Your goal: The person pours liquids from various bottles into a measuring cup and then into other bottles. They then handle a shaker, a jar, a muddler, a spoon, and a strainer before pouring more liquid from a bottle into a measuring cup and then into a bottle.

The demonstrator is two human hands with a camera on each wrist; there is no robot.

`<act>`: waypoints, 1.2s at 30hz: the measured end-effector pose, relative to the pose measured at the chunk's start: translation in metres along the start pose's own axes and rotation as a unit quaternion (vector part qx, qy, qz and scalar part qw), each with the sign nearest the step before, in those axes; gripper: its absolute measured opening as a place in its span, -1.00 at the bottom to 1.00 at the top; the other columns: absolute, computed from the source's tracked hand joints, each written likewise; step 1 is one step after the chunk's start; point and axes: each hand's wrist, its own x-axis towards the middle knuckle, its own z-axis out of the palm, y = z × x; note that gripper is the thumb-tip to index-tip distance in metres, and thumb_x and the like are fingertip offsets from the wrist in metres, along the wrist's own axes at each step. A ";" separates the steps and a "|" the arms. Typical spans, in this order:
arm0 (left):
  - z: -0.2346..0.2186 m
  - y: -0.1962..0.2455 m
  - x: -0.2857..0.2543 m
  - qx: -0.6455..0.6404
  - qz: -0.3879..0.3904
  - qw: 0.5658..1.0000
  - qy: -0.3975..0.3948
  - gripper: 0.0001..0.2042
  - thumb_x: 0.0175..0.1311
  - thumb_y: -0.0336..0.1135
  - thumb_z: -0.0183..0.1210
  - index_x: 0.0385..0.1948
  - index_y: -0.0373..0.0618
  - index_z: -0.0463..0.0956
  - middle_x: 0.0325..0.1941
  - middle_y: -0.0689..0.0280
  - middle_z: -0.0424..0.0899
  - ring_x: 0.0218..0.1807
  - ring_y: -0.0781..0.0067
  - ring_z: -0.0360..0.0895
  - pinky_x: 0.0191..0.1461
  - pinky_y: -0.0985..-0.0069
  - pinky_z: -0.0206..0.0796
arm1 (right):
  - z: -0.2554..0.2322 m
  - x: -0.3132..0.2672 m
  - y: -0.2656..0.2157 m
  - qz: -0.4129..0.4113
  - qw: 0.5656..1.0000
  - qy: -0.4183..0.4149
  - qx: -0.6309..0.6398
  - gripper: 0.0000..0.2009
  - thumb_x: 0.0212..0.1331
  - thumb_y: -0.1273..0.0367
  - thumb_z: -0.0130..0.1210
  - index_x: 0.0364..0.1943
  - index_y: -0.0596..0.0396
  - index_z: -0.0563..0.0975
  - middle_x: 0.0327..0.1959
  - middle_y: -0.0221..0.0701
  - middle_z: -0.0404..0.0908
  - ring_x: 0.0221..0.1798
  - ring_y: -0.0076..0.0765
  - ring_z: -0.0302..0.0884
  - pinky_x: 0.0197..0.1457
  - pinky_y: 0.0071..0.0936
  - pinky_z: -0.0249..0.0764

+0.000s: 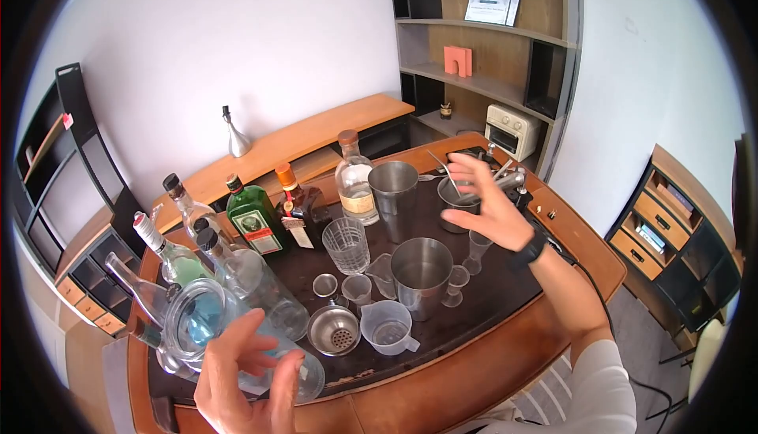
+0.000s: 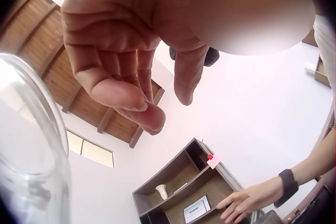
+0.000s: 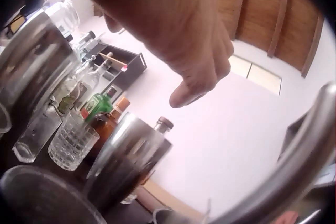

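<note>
At the near left of the table, my left hand (image 1: 229, 379) hangs with its fingers loosely bent and thumb apart, holding nothing. A wide-mouthed clear glass jar (image 1: 178, 331) stands right beside it; the left wrist view shows the jar's rounded glass (image 2: 31, 150) at the left edge. My right hand (image 1: 497, 211) hovers on the right over a metal cup (image 1: 453, 214) with metal bar tools in it. Its fingers are spread and relaxed, with nothing in them. In the right wrist view, a metal shaker tin (image 3: 128, 155) stands below that hand (image 3: 178, 40).
Several bottles crowd the table's left, including a green bottle (image 1: 257, 221) and an amber one (image 1: 304, 217). In the middle are a cut-glass tumbler (image 1: 346, 246), a large metal tin (image 1: 421, 280), a metal strainer (image 1: 335, 327) and a plastic measuring cup (image 1: 388, 331).
</note>
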 end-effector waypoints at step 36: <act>-0.020 -0.001 -0.003 -0.033 0.016 0.999 0.023 -0.61 0.09 -0.64 0.37 0.02 -0.28 0.61 -0.32 0.23 0.71 -0.38 0.55 0.62 -0.34 0.66 0.40 | 0.012 0.007 -0.085 -0.120 0.979 -0.008 -0.163 0.05 -0.23 0.41 0.49 0.46 0.10 0.10 0.38 -0.14 0.30 0.44 0.04 0.24 0.51 -0.18 0.19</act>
